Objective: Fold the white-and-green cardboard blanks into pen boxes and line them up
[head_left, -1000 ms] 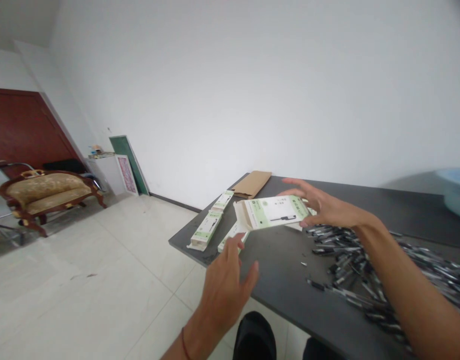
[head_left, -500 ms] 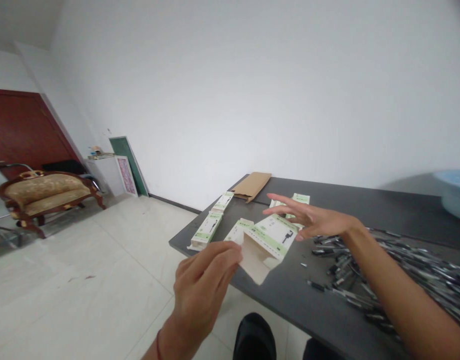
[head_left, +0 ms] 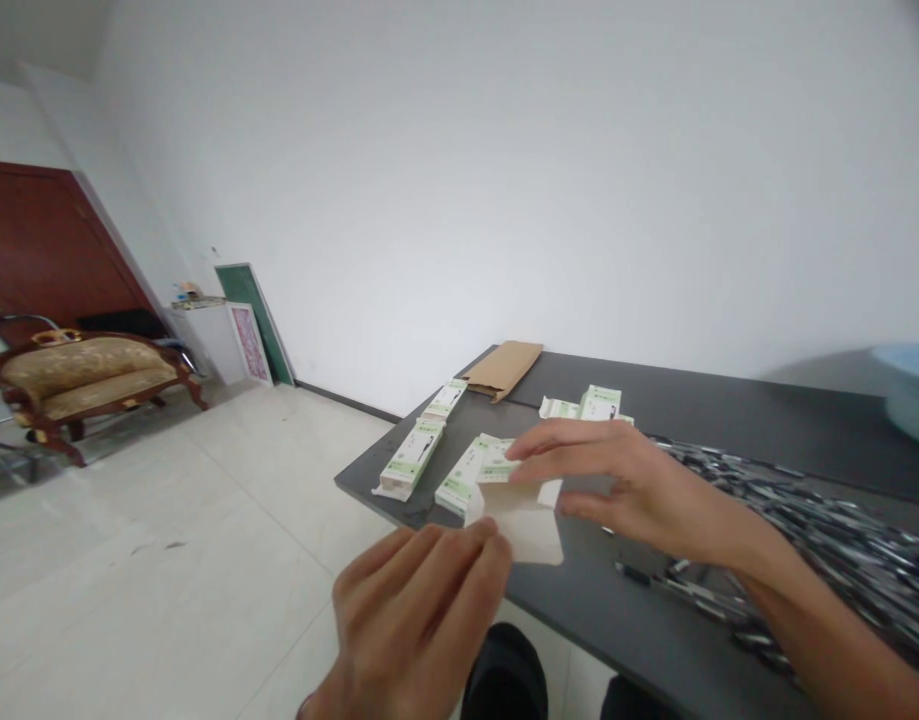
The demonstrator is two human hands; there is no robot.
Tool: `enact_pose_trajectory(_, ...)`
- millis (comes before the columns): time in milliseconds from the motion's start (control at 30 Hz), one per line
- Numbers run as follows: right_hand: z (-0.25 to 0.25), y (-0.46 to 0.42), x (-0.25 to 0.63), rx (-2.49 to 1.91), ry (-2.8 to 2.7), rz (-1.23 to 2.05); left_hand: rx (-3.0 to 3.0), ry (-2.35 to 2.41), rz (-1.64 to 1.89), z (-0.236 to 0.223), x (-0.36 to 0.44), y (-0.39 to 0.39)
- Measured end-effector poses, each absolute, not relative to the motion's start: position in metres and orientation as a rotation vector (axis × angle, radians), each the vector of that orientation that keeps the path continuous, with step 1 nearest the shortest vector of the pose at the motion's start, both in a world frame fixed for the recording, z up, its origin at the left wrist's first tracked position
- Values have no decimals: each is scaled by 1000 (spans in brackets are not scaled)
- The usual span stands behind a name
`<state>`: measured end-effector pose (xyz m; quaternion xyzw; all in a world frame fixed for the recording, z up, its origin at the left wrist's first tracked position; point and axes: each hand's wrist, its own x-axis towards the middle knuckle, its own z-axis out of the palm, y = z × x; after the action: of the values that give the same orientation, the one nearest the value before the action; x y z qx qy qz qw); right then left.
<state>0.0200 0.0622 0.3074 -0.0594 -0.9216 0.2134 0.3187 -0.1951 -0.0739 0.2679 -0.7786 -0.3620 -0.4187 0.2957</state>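
Note:
A white-and-green cardboard pen box [head_left: 496,463] is held over the table, its open end and pale inner flap turned towards me. My left hand [head_left: 425,605] is closed, thumb and fingers pinching the left edge of the flap. Across the top of the same box, my right hand [head_left: 639,485] has its fingers bent over one side and its thumb on the other. Part of the box is hidden behind the right fingers. Just beyond it a similar green-and-white box [head_left: 459,482] lies on the dark table [head_left: 579,590].
Loose black and clear pens [head_left: 819,530] are heaped at the right. More boxes [head_left: 412,455] lie along the left edge, others [head_left: 600,403] behind my right hand. A brown paper envelope [head_left: 505,368] lies at the back. A light-blue basin [head_left: 909,390] stands far right.
My right hand has come down from above the box and closed around it. The box has turned so its open end faces me more. My left hand keeps hold of the flap.

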Motion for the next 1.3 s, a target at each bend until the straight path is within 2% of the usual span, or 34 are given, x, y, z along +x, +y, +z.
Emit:
enact_pose_trajectory(267,303,59,15,-76,-2309,545,-2169,-870,-935,283,-208,-73)
enact_pose_trajectory(1100,311,49,13,-75,-2238,467,-1963,-825,-1034,277,-208,-78)
enact_pose_trajectory(1300,310,49,16,-111,-2249,474,-2039,-896,-945,285,-208,-84)
